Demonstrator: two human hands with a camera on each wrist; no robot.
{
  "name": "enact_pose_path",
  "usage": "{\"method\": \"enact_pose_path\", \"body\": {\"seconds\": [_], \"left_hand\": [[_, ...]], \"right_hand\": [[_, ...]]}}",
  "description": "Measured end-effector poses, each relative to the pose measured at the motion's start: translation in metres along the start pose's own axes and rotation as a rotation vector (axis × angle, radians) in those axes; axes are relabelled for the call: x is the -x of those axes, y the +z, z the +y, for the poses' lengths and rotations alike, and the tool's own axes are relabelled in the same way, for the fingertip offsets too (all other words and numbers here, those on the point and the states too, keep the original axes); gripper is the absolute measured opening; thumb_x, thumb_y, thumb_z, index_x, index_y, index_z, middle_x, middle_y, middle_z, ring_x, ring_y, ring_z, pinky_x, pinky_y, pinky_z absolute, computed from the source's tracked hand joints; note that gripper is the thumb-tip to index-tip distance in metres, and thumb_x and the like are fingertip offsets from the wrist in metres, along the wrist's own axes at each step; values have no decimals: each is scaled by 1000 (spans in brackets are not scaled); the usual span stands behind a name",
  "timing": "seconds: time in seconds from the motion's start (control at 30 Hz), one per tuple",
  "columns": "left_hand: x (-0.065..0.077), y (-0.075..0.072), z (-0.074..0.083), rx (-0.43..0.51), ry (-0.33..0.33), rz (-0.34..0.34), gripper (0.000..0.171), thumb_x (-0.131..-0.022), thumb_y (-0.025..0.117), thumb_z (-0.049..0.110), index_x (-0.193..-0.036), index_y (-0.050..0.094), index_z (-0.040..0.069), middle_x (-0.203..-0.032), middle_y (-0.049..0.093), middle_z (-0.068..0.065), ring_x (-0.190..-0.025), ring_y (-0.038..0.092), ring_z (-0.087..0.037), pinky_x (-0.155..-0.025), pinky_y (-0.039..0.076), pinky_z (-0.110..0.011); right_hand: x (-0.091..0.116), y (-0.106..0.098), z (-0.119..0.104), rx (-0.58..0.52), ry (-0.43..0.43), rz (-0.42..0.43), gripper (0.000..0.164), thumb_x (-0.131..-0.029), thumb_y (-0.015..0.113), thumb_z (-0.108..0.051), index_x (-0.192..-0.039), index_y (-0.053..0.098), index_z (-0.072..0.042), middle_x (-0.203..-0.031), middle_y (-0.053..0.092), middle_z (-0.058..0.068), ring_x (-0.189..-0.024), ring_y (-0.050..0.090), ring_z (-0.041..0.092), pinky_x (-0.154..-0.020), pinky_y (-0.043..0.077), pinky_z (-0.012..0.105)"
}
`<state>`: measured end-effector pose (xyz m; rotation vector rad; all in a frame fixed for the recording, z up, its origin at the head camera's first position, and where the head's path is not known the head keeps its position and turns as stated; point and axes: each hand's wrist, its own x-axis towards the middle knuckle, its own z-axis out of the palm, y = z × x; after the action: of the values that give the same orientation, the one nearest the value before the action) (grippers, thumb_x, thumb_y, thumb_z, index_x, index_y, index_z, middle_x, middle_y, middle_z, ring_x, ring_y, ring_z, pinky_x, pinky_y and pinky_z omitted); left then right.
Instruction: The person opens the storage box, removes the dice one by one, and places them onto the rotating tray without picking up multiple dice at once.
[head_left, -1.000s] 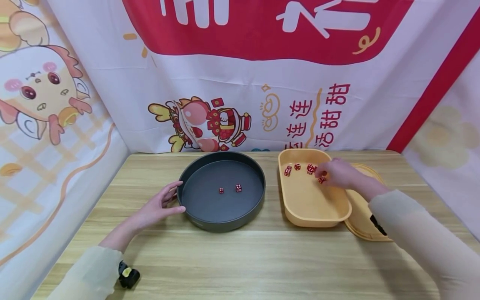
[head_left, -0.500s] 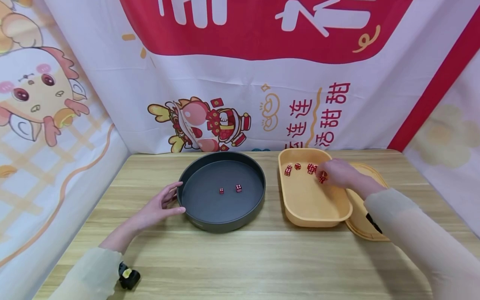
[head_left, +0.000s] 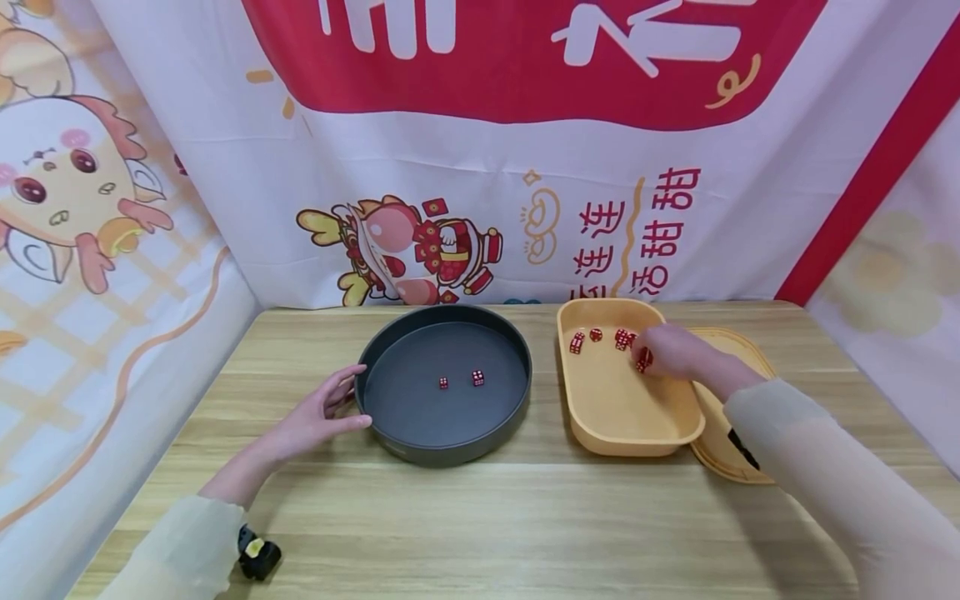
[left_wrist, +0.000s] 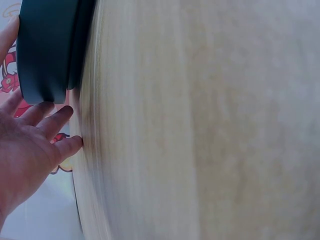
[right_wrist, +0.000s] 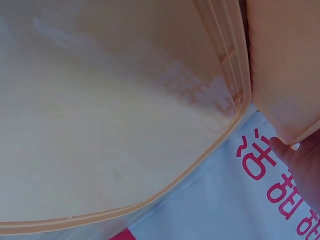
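My left hand [head_left: 318, 418] touches the left side of a round dark grey pan [head_left: 442, 455], thumb and fingers spread along its wall. The left wrist view shows its fingers [left_wrist: 60, 120] stretched at the pan's edge. Two red dice [head_left: 477, 377] with white spots lie in the pan. On the right, my right hand [head_left: 672, 350] reaches into a pale orange tub [head_left: 633, 440], its curled fingertips pinching a red die [head_left: 643, 362]. Several more red dice [head_left: 577, 342] lie toward the tub's far end. In the right wrist view the tub's wall hides most of that hand.
A pale orange lid [head_left: 731, 454] lies on the wooden table [head_left: 480, 525], partly under the tub's right side. Printed cloth [head_left: 465, 158] hangs behind the table and along both sides. A small black device [head_left: 257, 557] sits at my left wrist.
My right hand has shifted slightly within the tub, and the red die at its fingertips has turned a little. My left hand and the pan stay in place.
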<state>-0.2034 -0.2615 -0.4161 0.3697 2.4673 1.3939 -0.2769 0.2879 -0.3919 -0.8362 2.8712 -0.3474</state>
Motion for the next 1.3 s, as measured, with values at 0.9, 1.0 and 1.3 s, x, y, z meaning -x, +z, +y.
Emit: {"method": "enact_pose_path", "body": {"seconds": [0.9,1.0,1.3], "left_hand": [[1,-1,1,4,-3,-1,79,-91,70,23,-153,23,16,-155,17,-28,-141,18,-47,-111,20,-59],[2,-1,1,7,-6,-2,79,-91,70,23,-153,22,16,-156,17,-28,-141,18,-47,-111,19,-59],[0,-1,2,8,-19,0,79,-91,71,24,-154,22,17,-156,17,-27,-141,18,-46,-111,19,-59]], "right_hand": [[-12,-52,-53,-180,-90,38,13,-83,72,1,-95,72,-2,-83,69,4,-66,63,15,-54,54,27],[-19,-54,-63,-180,-92,31,13,-84,72,-1,-97,72,-3,-86,69,4,-68,63,16,-49,53,27],[-41,-57,-90,-171,-166,40,15,-83,73,0,-97,73,-5,-88,69,1,-80,63,15,-65,55,29]]}}
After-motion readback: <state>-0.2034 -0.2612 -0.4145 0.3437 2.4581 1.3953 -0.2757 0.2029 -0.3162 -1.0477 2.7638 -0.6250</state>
